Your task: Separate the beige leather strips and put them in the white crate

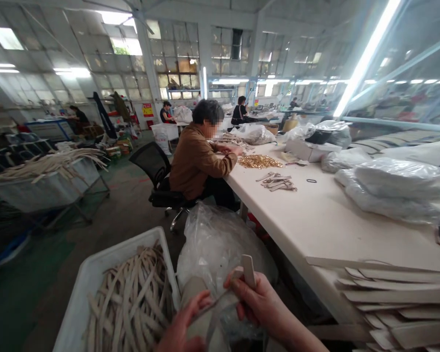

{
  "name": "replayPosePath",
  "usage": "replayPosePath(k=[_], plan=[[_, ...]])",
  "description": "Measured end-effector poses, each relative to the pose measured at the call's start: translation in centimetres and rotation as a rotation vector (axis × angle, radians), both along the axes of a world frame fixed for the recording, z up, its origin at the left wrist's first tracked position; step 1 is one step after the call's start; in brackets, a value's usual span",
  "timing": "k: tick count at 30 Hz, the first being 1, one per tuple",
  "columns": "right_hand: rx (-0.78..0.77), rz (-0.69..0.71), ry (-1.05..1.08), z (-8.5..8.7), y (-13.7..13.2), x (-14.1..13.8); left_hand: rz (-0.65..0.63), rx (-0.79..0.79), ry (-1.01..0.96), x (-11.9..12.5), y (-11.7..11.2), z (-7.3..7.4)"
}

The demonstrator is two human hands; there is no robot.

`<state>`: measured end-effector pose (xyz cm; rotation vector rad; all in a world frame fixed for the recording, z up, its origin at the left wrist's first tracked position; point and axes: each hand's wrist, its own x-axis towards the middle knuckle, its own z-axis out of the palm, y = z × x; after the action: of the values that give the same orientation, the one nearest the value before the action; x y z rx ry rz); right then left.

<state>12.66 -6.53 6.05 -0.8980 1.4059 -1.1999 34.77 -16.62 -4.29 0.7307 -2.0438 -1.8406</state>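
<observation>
Right hand (pixel 264 308) is clamping on a beige strip (pixel 248 270), fingers curling round it, strip end sticking up above the knuckles; left hand (pixel 183 327) is lying just beside it, one fingertip touching the lower run of the strip; the rest of that hand is running off the frame edge, so cannot tell whether it is gripping or only resting. The strip is hanging in the air low in the middle of the view, in front of a crumpled plastic bag (pixel 216 239), between the white bin (pixel 91 274) and the surface (pixel 315 220).

Judging from the grip, doing this well is meaning: holding close to the strip end, keeping the strip flat and untwisted, letting the left fingers guide the edge, keeping it clear of the bag.

Outward: the bin is holding a tangle of like strips (pixel 132 298); a stack of flat strips (pixel 399 293) is lying on the near right of the surface; farther along, loose strap pieces (pixel 278 182), a pile of gold metal parts (pixel 258 161), bagged bundles (pixel 392 193); a co-worker in a brown top (pixel 196 159) is sitting at the surface edge on a black chair (pixel 152 164).

Writing: a red-and-yellow sign (pixel 147 109) is hanging on the far wall, too small to read; no brand or label is showing readable elsewhere.
</observation>
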Motion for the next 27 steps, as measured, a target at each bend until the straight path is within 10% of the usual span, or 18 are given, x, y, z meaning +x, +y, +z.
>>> replayPosePath(k=[5,12,17,21,27], plan=[[0.086,0.028,0.151,-1.8,0.4,1.2,-0.002,-0.407,-0.049,-4.4,3.3,3.2],[0.220,-0.056,0.226,-2.9,1.8,-2.4,0.119,-0.828,-0.262,-0.6,4.0,-4.0],[0.186,0.064,0.236,-4.6,0.7,0.9,0.222,-0.532,-0.451,4.6,3.6,-5.7],[0.026,0.296,0.240,-5.2,-0.6,5.3,0.330,-0.470,-0.424,9.1,1.2,-5.1],[-0.003,0.394,0.268,-3.6,-1.3,5.9,0.573,-0.790,-0.285,14.9,-8.0,-2.9]])
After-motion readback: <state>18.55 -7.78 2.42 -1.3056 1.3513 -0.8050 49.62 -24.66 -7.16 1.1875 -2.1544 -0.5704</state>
